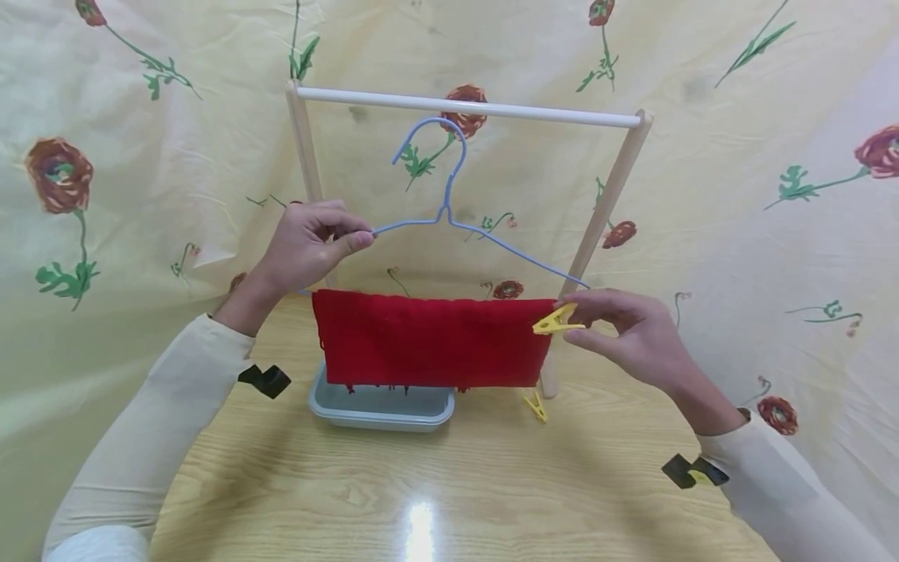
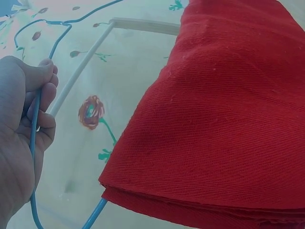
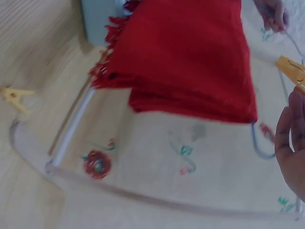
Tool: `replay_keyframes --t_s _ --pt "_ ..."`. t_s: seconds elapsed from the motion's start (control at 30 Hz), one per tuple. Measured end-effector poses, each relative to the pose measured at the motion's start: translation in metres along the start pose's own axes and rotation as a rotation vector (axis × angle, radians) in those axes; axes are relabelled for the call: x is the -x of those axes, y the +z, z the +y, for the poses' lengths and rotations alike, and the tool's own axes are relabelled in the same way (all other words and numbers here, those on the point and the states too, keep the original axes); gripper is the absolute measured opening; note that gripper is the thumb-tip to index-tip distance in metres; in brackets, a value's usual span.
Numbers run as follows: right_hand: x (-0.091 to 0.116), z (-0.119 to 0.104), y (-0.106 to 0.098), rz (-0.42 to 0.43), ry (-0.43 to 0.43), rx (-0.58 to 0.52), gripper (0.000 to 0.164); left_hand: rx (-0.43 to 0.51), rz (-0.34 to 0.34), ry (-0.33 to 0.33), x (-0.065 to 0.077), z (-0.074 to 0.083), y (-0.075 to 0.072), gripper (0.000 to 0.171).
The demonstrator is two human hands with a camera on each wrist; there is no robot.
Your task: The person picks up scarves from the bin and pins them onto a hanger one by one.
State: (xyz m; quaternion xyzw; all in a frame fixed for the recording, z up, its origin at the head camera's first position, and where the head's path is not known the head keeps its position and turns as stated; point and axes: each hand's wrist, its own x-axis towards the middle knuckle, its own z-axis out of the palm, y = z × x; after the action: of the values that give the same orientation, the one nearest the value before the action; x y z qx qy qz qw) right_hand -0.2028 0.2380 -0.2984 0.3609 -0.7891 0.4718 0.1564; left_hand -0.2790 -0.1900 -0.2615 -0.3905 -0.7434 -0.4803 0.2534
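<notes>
In the head view, taking the red fringed cloth [image 1: 431, 339] as the dial's centre, it hangs folded over the lower bar of a blue wire hanger [image 1: 448, 191]; the left hand [image 1: 309, 242], at 10 o'clock, has its grip closed round the hanger's left shoulder, fingers curled about the wire; the right hand [image 1: 628, 332], at 3 o'clock, pinches a yellow clothespin [image 1: 556, 321] between thumb and fingers; this clothespin overlaps the cloth's upper right corner from the head, yet the right wrist view shows the two apart; whether that hand also touches the hanger's right end, I cannot tell.

The hanger's hook points up at 12 o'clock, below the white rail [image 1: 463, 105] of a drying rack [image 1: 611, 199], and is off that rail; at 7 o'clock a pale blue basin [image 1: 382, 421] sits on the wood-grain table [image 1: 351, 492], partly hidden by the cloth; at 4 o'clock a second yellow clothespin [image 1: 536, 407] lies on the table near the rack's right foot.
</notes>
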Motion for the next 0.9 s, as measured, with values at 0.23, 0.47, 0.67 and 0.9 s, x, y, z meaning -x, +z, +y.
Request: replay_keyframes --t_s 0.23,0.47,0.67,0.9 --pt "-0.018 -0.015 0.015 -0.018 0.099 0.044 0.048 -0.001 -0.014 -0.003 0.0 -0.001 0.001 0.013" --pt "-0.036 -0.025 0.032 0.016 0.118 0.01 0.04 0.002 -0.023 -0.014 -0.001 0.0 0.002 0.011" --pt "-0.059 -0.031 0.049 0.023 0.147 -0.02 0.039 0.01 -0.02 -0.019 -0.002 -0.001 0.005 0.01" --pt "-0.081 -0.041 0.076 -0.013 0.176 -0.037 0.042 0.002 -0.024 -0.03 -0.002 -0.001 0.009 0.011"
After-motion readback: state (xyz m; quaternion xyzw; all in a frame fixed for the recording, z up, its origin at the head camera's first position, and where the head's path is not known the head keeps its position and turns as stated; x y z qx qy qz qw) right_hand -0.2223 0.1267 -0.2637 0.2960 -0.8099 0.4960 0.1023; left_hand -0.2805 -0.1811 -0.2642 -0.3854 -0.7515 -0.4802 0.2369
